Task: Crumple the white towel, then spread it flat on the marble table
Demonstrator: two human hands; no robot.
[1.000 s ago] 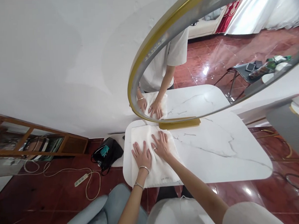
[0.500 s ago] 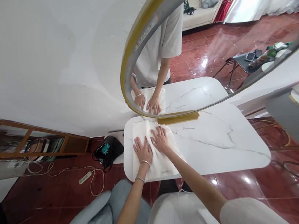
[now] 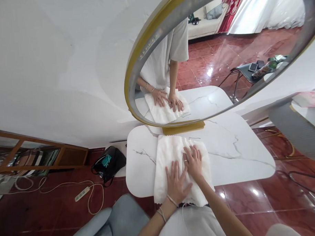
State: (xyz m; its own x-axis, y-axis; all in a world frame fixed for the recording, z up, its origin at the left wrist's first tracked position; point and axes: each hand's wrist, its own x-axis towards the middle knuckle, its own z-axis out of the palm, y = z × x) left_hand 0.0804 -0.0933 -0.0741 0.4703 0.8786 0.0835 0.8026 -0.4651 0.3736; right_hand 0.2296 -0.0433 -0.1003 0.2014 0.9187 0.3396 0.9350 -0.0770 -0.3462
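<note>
A white cloth [image 3: 162,186] lies spread on the white marble-patterned tabletop [image 3: 231,163], its near edge hanging slightly over the table's front. My left hand [image 3: 176,184] rests flat on the middle of the cloth, fingers spread. To its right and a little farther back, my right hand [image 3: 193,161] also presses on the cloth with its fingers apart; a ring shows on one finger. Wrinkles run through the cloth around both hands. The round mirror behind the table reflects the hands and the cloth.
A gold-rimmed mirror [image 3: 127,95] stands on a gold base [image 3: 183,127] at the table's back. Left on the floor are a black bag [image 3: 115,160] and a power strip [image 3: 82,194] with its cable. A grey-blue chair [image 3: 127,215] stands close at front left.
Both hands and the cloth have shifted to the right and nearer to me across the tabletop. The table's left end, covered before, now shows bare.
</note>
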